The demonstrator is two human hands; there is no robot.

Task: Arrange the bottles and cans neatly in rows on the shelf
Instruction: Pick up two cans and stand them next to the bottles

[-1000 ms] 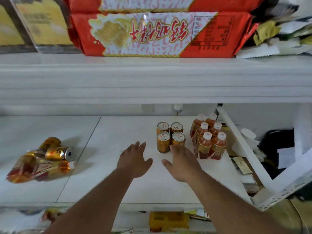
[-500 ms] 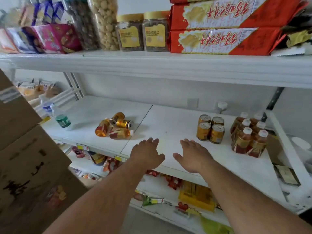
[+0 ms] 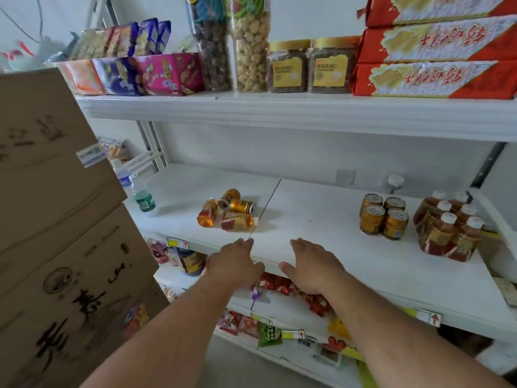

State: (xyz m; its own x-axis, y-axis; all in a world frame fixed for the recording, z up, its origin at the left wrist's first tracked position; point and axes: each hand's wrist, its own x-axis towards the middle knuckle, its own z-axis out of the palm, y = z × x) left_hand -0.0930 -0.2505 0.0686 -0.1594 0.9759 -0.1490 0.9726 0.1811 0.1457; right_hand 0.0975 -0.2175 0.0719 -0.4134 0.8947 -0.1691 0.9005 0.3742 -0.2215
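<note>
White metal shelf point(image 3: 321, 219), brown cardboard boxes point(image 3: 56, 219) left; my left hand point(image 3: 235, 264), right hand point(image 3: 313, 267) flat, spread, holding nothing.

A broad bare stretch of the white shelf point(image 3: 321, 217) lay open at frame centre, flanked by toppled cans and bottles point(image 3: 228, 212) at left and upright cans point(image 3: 383, 217) at right; stacked cardboard boxes point(image 3: 56, 219) crowded the left edge.
</note>
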